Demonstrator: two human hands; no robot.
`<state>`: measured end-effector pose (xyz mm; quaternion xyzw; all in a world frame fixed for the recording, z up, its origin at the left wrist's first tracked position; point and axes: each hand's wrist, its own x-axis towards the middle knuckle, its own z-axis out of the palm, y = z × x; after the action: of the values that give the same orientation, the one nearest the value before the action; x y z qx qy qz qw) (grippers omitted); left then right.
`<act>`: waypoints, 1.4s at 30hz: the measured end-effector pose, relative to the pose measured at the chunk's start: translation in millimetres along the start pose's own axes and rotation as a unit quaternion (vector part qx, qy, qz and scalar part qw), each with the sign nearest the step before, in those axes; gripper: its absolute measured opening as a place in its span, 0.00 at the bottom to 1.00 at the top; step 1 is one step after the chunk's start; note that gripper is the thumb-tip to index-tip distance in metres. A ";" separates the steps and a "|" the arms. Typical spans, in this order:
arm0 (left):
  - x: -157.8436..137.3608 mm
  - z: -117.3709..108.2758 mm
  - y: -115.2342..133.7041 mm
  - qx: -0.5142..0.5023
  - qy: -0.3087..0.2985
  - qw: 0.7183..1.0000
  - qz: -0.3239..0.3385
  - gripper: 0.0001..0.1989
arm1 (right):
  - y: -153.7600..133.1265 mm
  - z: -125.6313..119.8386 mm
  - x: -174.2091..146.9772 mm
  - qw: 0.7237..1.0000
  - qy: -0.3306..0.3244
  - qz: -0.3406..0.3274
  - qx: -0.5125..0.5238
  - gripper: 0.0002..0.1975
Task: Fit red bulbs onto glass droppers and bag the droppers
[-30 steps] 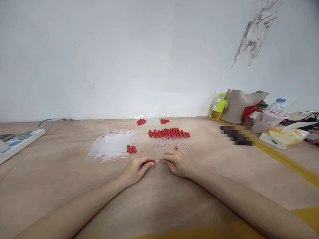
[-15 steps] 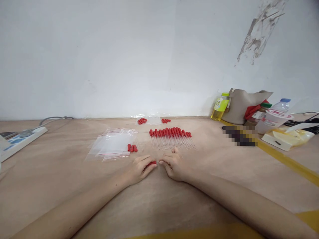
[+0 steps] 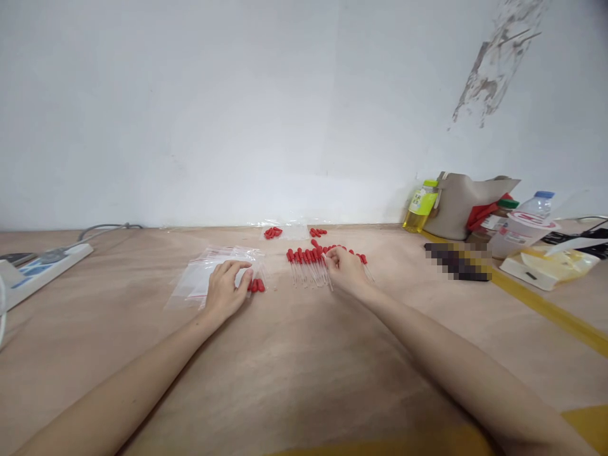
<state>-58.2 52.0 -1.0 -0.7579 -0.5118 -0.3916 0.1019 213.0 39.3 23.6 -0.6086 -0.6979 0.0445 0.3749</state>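
My left hand [image 3: 225, 290] hovers by the clear zip bags [image 3: 190, 282], thumb and fingers apart, with nothing seen between them. Right at its thumb lie a few loose red rubber bulbs [image 3: 258, 285], partly covered by that hand. My right hand [image 3: 349, 271] pinches a dropper over the row of droppers; its red bulb [image 3: 315, 243] points up and to the left. Red bulbs and thin clear stems make up the row of droppers [image 3: 304, 256], lying side by side. Part of that row is hidden behind my right hand.
Small piles of red bulbs [image 3: 272, 233] lie on clear plastic near the wall. On the left is a white power strip [image 3: 52, 266]. Toward the right stand a yellow bottle [image 3: 418, 209], a grey bag [image 3: 449, 212], a plastic cup [image 3: 517, 235] and a yellow packet [image 3: 546, 263].
My hands have parted from the middle front. The left moved left and forward to the loose bulbs and opened; the right carried a dropper forward to the row.
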 end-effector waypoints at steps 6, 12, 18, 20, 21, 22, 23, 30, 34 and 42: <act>-4.8 9.2 -16.3 -0.002 -0.050 0.998 -0.044 0.12 | 1.1 30.6 35.7 0.994 -0.006 0.110 -0.024 0.08; -4.6 8.4 -12.3 -0.022 -0.085 0.993 -0.072 0.12 | -2.7 48.5 32.8 0.990 -0.027 0.123 -0.056 0.08; -3.7 5.8 -9.8 -0.018 -0.110 0.991 -0.073 0.12 | -1.1 50.4 34.0 0.991 -0.041 0.110 -0.057 0.07; -3.6 5.6 -9.7 -0.023 -0.108 0.992 -0.068 0.12 | -4.5 49.5 31.7 0.992 -0.041 0.105 -0.059 0.07; -3.5 5.8 -9.4 -0.029 -0.108 0.992 -0.063 0.12 | -7.4 49.3 29.9 0.993 -0.043 0.097 -0.059 0.07; -3.4 6.0 -8.8 -0.039 -0.109 0.992 -0.055 0.12 | -11.2 49.4 27.7 0.994 -0.046 0.085 -0.059 0.07; -3.2 6.4 -7.9 -0.050 -0.111 0.992 -0.045 0.12 | -15.6 50.1 25.3 0.995 -0.053 0.069 -0.058 0.07; -0.1 8.9 0.6 -0.093 -0.130 0.987 0.027 0.12 | -53.9 68.2 17.5 0.991 -0.117 0.006 -0.065 0.09; 3.3 10.1 1.7 -0.106 -0.141 0.983 0.046 0.11 | -66.3 78.4 23.2 0.986 -0.138 0.052 -0.082 0.12; 6.3 17.3 -0.2 -0.128 -0.158 0.977 0.057 0.11 | -69.5 76.5 21.4 0.980 -0.179 0.031 -0.080 0.13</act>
<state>-48.8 66.0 -8.2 -0.8448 -0.4230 -0.3228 -0.0558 112.5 70.6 15.0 -0.6403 -0.7357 0.1081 0.1924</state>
